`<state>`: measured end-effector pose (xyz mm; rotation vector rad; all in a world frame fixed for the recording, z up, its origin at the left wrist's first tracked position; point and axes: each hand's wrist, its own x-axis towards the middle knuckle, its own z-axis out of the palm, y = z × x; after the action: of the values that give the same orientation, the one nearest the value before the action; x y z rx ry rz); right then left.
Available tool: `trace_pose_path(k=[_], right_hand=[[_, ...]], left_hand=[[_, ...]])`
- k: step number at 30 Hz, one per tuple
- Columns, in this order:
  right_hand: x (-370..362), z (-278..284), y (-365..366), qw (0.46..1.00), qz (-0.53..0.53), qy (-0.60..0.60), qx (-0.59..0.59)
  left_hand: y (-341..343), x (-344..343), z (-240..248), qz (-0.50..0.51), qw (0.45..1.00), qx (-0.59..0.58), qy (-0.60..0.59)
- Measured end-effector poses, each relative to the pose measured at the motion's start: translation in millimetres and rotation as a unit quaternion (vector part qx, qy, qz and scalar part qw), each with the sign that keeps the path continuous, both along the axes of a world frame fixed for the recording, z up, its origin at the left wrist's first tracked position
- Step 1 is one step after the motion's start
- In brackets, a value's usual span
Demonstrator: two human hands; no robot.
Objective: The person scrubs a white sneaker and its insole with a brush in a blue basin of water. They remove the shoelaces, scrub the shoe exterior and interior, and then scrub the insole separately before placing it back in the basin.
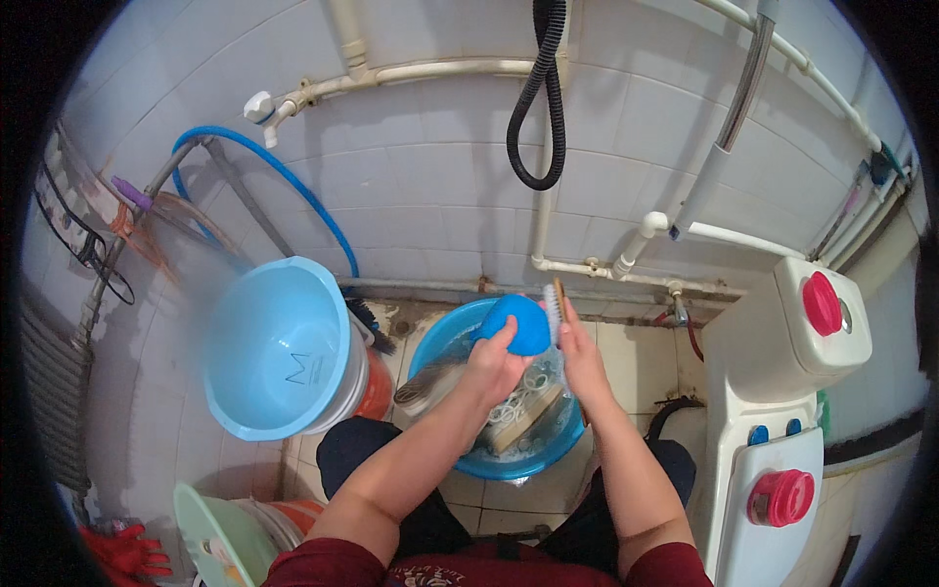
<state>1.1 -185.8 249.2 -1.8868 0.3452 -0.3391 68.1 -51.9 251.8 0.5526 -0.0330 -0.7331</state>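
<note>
My left hand [497, 367] is closed on a smooth, rounded blue object [516, 325], its exact kind unclear. Close beside it, my right hand [581, 360] grips a scrub brush [555, 308] with a wooden back and white bristles, which face the blue object. Both hands are above a blue basin [533, 471] on the floor between my knees. A pair of shoes lies in the basin: one shows its sole [423, 387] against the left rim, while pale laces [523, 399] lie loose over the other. Suds and clear plastic show around them.
A light-blue basin [259, 362] rests on a bucket [377, 386] at my left, with a green basin [210, 533] nearer. A white toilet tank [782, 338] with red lids stands at my right. Pipes [460, 68] and a black hose [518, 147] line the tiled wall.
</note>
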Motion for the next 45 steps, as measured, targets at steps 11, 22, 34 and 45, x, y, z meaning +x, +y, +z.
trace_pose_path(k=[11, 22, 34, 45], right_hand=[[-15, 20, -18, 0.874, 0.086, 0.017, 0.477], [-12, 9, -15, 0.968, -0.049, -0.043, 0.242], [-28, 30, 44, 0.985, 0.169, -0.044, 0.004], [-39, 43, 27, 0.963, 0.059, 0.033, -0.261]], left_hand=[[24, -12, 26, -0.314, 0.925, 0.155, -0.148], [11, -13, -10, 0.078, 0.789, 0.391, -0.468], [17, -13, 6, -0.122, 0.992, 0.018, 0.028], [18, -1, -11, -0.079, 0.963, 0.225, -0.125]])
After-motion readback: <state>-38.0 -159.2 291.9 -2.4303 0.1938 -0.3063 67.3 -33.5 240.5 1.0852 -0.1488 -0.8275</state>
